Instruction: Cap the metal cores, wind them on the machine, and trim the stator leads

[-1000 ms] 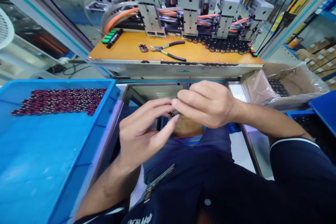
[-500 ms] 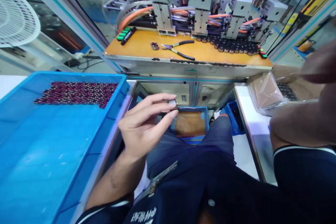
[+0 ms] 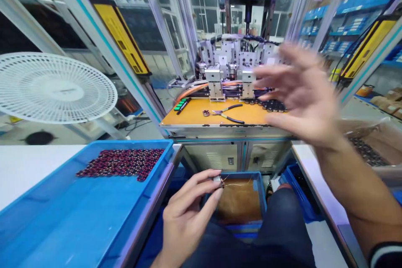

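My left hand [image 3: 196, 207] is closed, pinching a small silver part [image 3: 217, 179] between thumb and fingertips. Fine pale wires trail from that part toward the right; its exact kind is too small to tell. My right hand [image 3: 303, 94], smeared by motion, is raised in front of the machine with its fingers apart and nothing visible in them. Behind it, dark round parts [image 3: 272, 105] stand on the orange bench top [image 3: 185, 118], partly covered by the hand. Pliers [image 3: 231, 114] with yellow-and-black handles lie there, next to a single round part [image 3: 205, 113].
A large blue tray [image 3: 94, 213] at left holds rows of small dark-red parts [image 3: 122, 162]. A blue bin [image 3: 264, 201] sits below, by my knees. At right is an open carton [image 3: 383, 134] of small parts. A white fan [image 3: 59, 88] stands at far left; machine fixtures [image 3: 215, 83] rise behind.
The head view has tilted up, showing more of the machine. My right hand has swung from the far right edge inward before the bench. My left hand still pinches the silver part.
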Demonstrator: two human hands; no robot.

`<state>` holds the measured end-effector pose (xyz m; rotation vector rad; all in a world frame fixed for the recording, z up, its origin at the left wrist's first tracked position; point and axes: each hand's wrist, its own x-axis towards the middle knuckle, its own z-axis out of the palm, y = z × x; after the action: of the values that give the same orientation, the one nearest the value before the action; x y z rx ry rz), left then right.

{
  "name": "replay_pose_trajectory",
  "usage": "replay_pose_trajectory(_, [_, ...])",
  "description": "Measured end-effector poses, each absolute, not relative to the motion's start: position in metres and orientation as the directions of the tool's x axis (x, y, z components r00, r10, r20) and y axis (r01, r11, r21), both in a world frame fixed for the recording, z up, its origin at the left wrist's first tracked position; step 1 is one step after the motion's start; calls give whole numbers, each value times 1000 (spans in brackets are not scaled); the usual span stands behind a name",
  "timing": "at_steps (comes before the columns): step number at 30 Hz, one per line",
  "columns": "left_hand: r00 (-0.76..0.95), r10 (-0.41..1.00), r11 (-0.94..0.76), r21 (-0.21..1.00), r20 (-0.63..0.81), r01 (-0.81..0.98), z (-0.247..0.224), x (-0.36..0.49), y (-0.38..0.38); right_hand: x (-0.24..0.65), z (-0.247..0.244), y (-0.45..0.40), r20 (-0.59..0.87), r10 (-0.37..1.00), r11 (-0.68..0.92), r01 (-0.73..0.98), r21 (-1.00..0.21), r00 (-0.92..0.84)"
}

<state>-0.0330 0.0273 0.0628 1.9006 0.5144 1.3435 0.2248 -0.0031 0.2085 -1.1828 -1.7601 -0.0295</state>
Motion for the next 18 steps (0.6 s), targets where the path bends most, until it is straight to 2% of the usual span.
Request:
replay_pose_trajectory(1, [366,699,-632,770,615,-88,61,-33,28,227,197,16,694,716,493,760,-424,-77])
replay_pose_trajectory(3, [357,714,-616,782,603,-89,59,-33,30,235,169,62,477,875,253,923,-291,-90])
replay_pose_trajectory(6, [336,727,-604,790,599,-100,59,-34,31,249,131,128,325,942,165,957,-238,-82])
replay_pose_trajectory(11, [296,779,-556,827,553,-82,63,-44,31,262,102,162,176,975,167,971,-169,-137])
replay_pose_trajectory(18, [251,825,-503,860,506,-80,61,-51,34,282,104,100,162,968,212,971,-112,-192])
